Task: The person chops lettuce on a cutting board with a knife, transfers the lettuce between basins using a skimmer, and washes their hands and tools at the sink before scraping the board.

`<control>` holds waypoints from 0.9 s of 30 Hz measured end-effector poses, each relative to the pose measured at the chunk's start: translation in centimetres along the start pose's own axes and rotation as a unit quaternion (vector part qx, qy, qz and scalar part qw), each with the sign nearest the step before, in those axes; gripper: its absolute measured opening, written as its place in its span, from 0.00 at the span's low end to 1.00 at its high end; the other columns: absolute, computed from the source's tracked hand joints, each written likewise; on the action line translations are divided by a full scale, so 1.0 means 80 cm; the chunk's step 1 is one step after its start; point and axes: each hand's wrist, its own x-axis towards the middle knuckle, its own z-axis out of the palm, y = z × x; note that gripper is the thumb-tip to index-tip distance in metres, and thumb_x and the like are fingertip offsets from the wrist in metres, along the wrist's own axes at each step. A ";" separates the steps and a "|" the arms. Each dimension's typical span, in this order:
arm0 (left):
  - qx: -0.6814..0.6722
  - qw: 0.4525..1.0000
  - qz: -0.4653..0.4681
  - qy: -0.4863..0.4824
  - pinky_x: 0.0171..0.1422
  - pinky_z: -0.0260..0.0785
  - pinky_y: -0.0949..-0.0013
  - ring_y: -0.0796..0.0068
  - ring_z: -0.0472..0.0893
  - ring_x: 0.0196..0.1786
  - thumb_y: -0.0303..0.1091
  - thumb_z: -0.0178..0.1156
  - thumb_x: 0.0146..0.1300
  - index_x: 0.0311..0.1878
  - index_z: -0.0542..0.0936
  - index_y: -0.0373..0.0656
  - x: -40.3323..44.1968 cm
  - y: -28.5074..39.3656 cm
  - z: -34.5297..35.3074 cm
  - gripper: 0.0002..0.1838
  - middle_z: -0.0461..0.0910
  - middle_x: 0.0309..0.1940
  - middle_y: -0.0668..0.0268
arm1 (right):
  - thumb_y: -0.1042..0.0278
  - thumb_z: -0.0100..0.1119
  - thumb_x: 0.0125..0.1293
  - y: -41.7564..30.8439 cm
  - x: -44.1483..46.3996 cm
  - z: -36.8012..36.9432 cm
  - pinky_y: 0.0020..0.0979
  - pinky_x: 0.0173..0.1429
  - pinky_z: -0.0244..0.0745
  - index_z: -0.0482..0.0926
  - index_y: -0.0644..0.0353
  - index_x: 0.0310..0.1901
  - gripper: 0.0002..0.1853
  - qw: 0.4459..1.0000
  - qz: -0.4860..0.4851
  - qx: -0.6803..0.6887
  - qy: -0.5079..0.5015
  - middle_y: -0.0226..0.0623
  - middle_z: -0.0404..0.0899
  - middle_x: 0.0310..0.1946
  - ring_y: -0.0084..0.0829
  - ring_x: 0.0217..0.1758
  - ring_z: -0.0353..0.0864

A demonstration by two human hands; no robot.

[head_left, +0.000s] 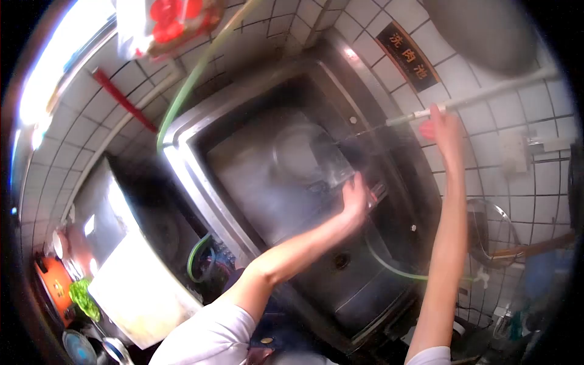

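My right hand [447,131] reaches up to the white pipe on the tiled wall, with its fingers closed at the tap [420,114]. A reddish patch shows beside the fingers; whether it is a handle or a fingertip is hard to tell. A thin stream seems to run from the spout into the metal sink [243,240]. Over the sink, my left hand [354,198] has its thumb up and its fingers curled by something clear and shiny, blurred and partly hidden. Beyond that hand, a pale round shape [298,152] lies in the cloudy basin.
A green hose [188,88] hangs at the left of the sink, and a pale green tube [395,272] crosses its right part. A strainer [493,234] hangs on the right wall. At the lower left are a white board [143,292], green leaves [84,299] and an orange container [55,286].
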 end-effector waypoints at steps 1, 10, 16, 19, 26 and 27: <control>0.010 1.000 -0.009 0.010 0.22 0.66 0.68 0.74 0.70 0.18 0.46 0.49 0.66 0.30 0.66 0.40 -0.021 -0.009 -0.010 0.18 0.69 0.20 0.64 | 0.56 0.47 0.68 0.021 -0.011 0.012 0.26 0.28 0.73 0.75 0.66 0.35 0.19 0.998 -0.043 0.038 -0.010 0.37 0.79 0.24 0.23 0.28 0.79; 0.449 0.852 0.249 -0.100 0.36 0.70 0.64 0.67 0.78 0.31 0.42 0.61 0.57 0.37 0.71 0.32 -0.169 -0.053 -0.134 0.20 0.77 0.27 0.55 | 0.70 0.48 0.67 0.112 -0.290 0.176 0.28 0.33 0.74 0.70 0.67 0.48 0.12 0.890 -0.029 0.307 -0.335 0.37 0.77 0.30 0.26 0.28 0.78; 0.538 0.782 0.258 -0.182 0.38 0.70 0.64 0.65 0.79 0.32 0.37 0.55 0.62 0.36 0.77 0.36 -0.267 -0.038 -0.236 0.12 0.78 0.28 0.58 | 0.67 0.45 0.69 0.080 -0.324 0.098 0.21 0.13 0.61 0.68 0.57 0.45 0.07 0.821 0.095 0.341 -0.448 0.25 0.62 0.14 0.18 0.10 0.61; 0.537 0.806 0.244 -0.056 0.38 0.69 0.60 0.56 0.78 0.33 0.37 0.49 0.66 0.35 0.77 0.34 -0.319 -0.014 -0.286 0.15 0.77 0.27 0.51 | 0.67 0.45 0.69 0.131 -0.304 0.118 0.21 0.13 0.59 0.68 0.55 0.44 0.05 0.801 0.102 0.391 -0.442 0.26 0.63 0.14 0.18 0.10 0.61; 0.530 0.768 0.301 0.196 0.37 0.66 0.53 0.44 0.74 0.36 0.42 0.48 0.67 0.29 0.76 0.36 -0.404 -0.019 -0.429 0.19 0.75 0.27 0.46 | 0.64 0.48 0.68 0.159 -0.287 0.180 0.21 0.11 0.53 0.66 0.54 0.39 0.05 0.862 0.050 0.413 -0.290 0.23 0.58 0.14 0.18 0.10 0.58; 0.555 0.737 0.305 0.237 0.37 0.67 0.53 0.45 0.76 0.35 0.41 0.48 0.66 0.30 0.77 0.36 -0.413 -0.024 -0.453 0.18 0.76 0.28 0.48 | 0.65 0.47 0.68 0.173 -0.255 0.191 0.21 0.12 0.54 0.67 0.53 0.38 0.03 0.750 0.121 0.531 -0.375 0.23 0.59 0.14 0.17 0.11 0.58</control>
